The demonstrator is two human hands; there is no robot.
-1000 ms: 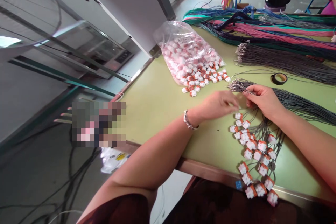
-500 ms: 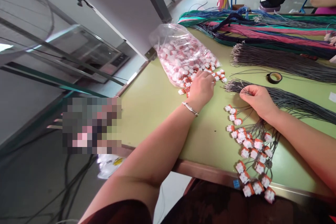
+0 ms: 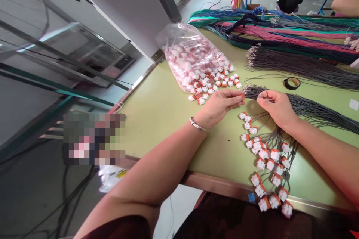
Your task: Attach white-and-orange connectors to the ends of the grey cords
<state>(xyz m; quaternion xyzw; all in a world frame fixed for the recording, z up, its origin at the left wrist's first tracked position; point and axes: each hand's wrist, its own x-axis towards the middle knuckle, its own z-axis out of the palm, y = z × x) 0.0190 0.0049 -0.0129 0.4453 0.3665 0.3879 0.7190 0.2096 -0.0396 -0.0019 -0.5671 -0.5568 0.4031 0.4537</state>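
A: Left hand (image 3: pixel 221 104): state?

B: Narrow. Thumb and fingers pinch a small orange connector (image 3: pixel 242 98) at their tips. It is over the table (image 3: pixel 157 119), left of the other hand, near the left ends of the near bundle (image 3: pixel 316 109). A bracelet (image 3: pixel 198 124) circles the wrist.

A: Right hand (image 3: pixel 276 108)?

B: Also narrow, thumb against curled fingers, gripping thin dark wire (image 3: pixel 269 100). How many strands, I cannot tell.

A: Near side?

B: Wired connectors (image 3: pixel 263 153), white and orange, lie spread to the near side of the right hand. The nearest reach the table's edge, beside a small blue piece (image 3: pixel 251 197).

A: Far side?

B: Far left, a clear bag (image 3: pixel 190 52) full of connectors, with loose connectors (image 3: pixel 213 82) at its mouth. On the right, beyond the near bundle, a tape roll (image 3: pixel 292 83); farther, a second bundle (image 3: pixel 297 63); then coloured wires (image 3: pixel 283 31). At the far right edge, another person's arm (image 3: pixel 344 3).
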